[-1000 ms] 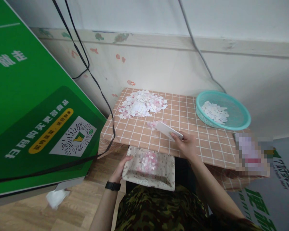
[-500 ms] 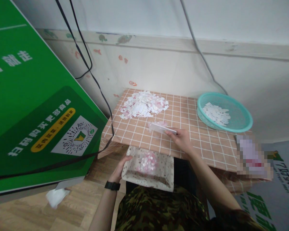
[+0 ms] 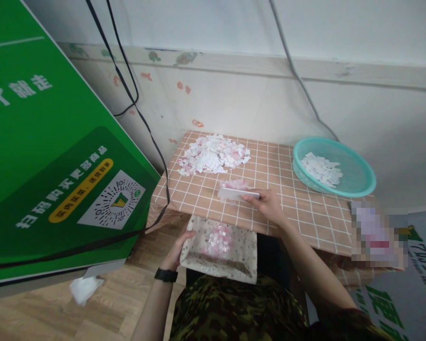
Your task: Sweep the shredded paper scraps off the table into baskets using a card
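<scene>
My left hand (image 3: 176,252) grips the left side of a speckled, shallow square tray (image 3: 247,255) below the table's front edge. Small pink and white bits (image 3: 217,240) lie inside it. My right hand (image 3: 269,204) is closed on the end of a flat white scraper-like strip (image 3: 230,193), whose long edge meets the tabletop. Just beyond the strip is a thin, small heap of pinkish scraps (image 3: 236,183). Farther back sits a large mound of white and pink flakes (image 3: 213,155).
A turquoise mesh basket (image 3: 362,166) with white pieces (image 3: 322,169) stands at the right of the checked table (image 3: 270,166). A blurred-out item (image 3: 374,234) lies at its right corner. A green sign (image 3: 57,118) and a hanging black strap (image 3: 152,135) are on the left.
My right hand has turned the strip and drawn its far end slightly toward me, leaving the small pinkish heap behind it. The left hand and tray hold their place.
</scene>
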`<state>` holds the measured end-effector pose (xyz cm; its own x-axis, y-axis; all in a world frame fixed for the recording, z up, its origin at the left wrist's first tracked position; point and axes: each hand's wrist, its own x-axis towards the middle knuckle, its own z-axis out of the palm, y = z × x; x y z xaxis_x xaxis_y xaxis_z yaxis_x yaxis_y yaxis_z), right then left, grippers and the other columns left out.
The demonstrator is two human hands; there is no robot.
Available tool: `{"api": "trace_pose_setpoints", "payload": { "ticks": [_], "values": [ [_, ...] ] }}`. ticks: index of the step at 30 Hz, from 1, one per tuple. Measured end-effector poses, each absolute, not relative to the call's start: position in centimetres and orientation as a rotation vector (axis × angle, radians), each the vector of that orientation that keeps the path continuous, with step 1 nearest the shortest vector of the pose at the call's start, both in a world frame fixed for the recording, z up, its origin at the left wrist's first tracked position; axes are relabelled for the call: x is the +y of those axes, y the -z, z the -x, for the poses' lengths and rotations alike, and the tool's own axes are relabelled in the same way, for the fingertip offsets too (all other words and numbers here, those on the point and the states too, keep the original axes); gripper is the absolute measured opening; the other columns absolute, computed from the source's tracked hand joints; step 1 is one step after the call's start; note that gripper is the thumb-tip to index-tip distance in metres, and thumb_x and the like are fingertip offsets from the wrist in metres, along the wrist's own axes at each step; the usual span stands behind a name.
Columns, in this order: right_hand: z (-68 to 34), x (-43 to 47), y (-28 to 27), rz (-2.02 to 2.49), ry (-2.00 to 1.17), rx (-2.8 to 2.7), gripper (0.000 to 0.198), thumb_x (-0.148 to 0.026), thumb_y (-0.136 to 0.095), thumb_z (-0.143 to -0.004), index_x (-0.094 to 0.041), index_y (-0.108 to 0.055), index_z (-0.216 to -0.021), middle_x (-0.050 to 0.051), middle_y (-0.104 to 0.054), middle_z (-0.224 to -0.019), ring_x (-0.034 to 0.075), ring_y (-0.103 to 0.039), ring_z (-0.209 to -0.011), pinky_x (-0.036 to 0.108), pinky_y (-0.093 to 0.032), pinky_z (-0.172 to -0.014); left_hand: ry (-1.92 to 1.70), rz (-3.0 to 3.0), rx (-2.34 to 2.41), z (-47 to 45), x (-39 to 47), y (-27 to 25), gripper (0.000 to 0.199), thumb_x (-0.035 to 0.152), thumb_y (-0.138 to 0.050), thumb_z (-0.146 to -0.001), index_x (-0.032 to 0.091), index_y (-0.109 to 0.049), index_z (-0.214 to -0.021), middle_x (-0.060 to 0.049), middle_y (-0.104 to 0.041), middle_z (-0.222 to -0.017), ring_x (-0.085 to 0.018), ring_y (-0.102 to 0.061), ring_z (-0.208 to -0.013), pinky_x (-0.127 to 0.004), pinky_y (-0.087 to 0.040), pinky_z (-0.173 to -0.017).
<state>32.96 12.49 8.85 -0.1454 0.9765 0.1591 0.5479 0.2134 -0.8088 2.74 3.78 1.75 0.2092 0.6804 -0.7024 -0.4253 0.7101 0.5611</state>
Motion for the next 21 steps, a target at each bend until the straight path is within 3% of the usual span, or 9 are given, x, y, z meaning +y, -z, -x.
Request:
{"api": "trace_pose_setpoints", "payload": {
  "ticks": [7,13,21],
  "values": [
    [-34.5,12.5,-9.2,1.406,-0.801,-1.764,0.033,-0.047,-0.062,-0.08,-0.018,-0.075,-0.087,0.002,-0.067,-0.067,0.014,-0.053,-0.054,0.025,-0.038,-0.049,-0.791,-0.304,1.095,-2.6,3.7,-1.4,0.04,0.033,-0.065,-0.072,0.012,-0.068,-0.106,-0.011,-0.075,-0.1,-0.032,-0.068,-0.097,-0.042,-0.052,-0.082],
    [-32.2,12.9,-8.9,1.476,-0.689,-1.684,0.038,-0.051,-0.058,-0.083,-0.017,-0.074,-0.08,0.001,-0.064,-0.061,0.013,-0.05,-0.051,0.025,-0.035,-0.047,-0.8,-0.305,1.129,-2.8,3.7,-1.7,0.048,0.033,-0.068,-0.069,0.01,-0.066,-0.111,-0.013,-0.075,-0.099,-0.032,-0.068,-0.096,-0.041,-0.051,-0.083],
    [-33.7,12.7,-9.9,1.355,-0.852,-1.886,0.032,-0.048,-0.06,-0.082,-0.019,-0.076,-0.083,0.0,-0.065,-0.063,0.012,-0.049,-0.05,0.024,-0.035,-0.047,-0.798,-0.294,1.118,-2.6,3.7,-1.2,0.042,0.033,-0.067,-0.07,0.012,-0.068,-0.107,-0.012,-0.075,-0.098,-0.035,-0.067,-0.099,-0.046,-0.05,-0.084]
  ]
}}
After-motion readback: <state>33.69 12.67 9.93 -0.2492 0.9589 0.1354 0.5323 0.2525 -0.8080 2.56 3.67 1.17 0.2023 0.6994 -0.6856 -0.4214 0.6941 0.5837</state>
